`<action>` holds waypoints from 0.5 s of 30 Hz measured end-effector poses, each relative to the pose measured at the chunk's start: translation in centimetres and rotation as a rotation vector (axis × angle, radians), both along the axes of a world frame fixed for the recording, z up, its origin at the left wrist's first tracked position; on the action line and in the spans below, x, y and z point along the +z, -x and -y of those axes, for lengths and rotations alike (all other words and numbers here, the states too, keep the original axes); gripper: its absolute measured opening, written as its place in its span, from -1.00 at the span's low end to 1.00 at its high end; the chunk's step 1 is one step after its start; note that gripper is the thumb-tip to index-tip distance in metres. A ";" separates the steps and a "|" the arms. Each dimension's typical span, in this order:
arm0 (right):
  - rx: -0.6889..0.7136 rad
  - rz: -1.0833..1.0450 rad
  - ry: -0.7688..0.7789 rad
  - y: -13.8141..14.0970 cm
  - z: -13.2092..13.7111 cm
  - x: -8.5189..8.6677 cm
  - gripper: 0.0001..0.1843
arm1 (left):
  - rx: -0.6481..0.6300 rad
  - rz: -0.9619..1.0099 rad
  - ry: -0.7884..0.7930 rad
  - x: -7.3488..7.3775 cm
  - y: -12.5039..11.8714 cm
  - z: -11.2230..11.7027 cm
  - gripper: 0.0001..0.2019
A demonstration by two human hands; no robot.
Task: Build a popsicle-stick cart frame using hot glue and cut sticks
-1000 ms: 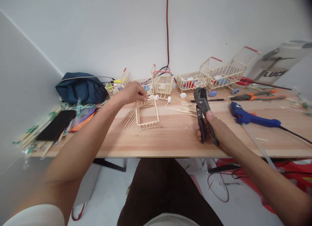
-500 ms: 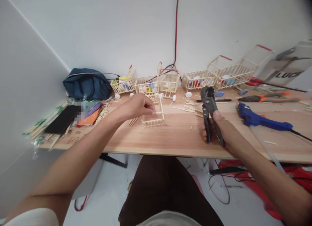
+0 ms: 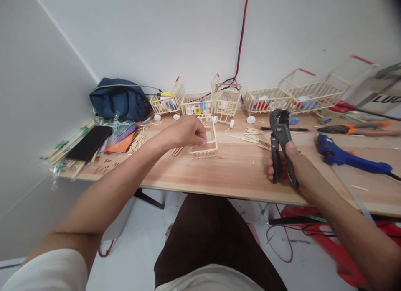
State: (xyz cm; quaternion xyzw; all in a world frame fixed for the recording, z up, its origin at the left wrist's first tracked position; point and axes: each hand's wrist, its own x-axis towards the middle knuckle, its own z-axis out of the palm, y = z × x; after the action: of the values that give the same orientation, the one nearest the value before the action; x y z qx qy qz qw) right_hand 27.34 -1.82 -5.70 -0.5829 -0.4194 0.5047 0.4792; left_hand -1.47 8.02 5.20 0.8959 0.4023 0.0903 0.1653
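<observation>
My right hand [image 3: 299,163] is wrapped around a black hand cutter [image 3: 280,123], a plier-like tool held upright with its head pointing up and its handles slightly apart. Over a small open basket of pale wooden sticks [image 3: 204,154], my left hand [image 3: 189,132] is closed in a pinch. Its fingertips are inside the basket's outline; whatever is between them is hidden or too small to tell. A few loose sticks [image 3: 177,151] lie just left of the basket, and a pile of cut sticks [image 3: 253,137] lies between the basket and the cutter.
Several finished stick shopping carts [image 3: 266,100] line the wall. A blue glue gun [image 3: 354,159] and orange-handled pliers [image 3: 360,128] are at right. Left are a phone [image 3: 90,143], a blue pouch [image 3: 119,99] and bundled sticks [image 3: 69,142]. The table edge [image 3: 219,192] runs close to my legs.
My view has turned slightly left, so the scene sits further right. The left hand stays pinched at the basket, and the right hand keeps its hold on the cutter.
</observation>
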 end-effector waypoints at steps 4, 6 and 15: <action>-0.011 -0.102 0.061 0.0 0.0 0.0 -0.39 | -0.027 -0.007 -0.007 0.0 -0.1 0.2 -0.91; -0.014 -0.113 0.068 0.0 0.0 0.0 -0.39 | -0.028 -0.019 -0.015 0.0 -0.1 0.3 -0.90; -0.032 -0.085 0.082 0.6 0.1 0.8 -0.33 | -0.041 -0.008 -0.024 0.0 -0.2 0.2 -0.91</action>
State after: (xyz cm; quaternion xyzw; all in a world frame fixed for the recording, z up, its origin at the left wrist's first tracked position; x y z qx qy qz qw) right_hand 26.71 -1.93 -4.86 -0.5869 -0.3681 0.5380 0.4803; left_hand -1.31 7.78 5.20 0.9061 0.3837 0.0880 0.1548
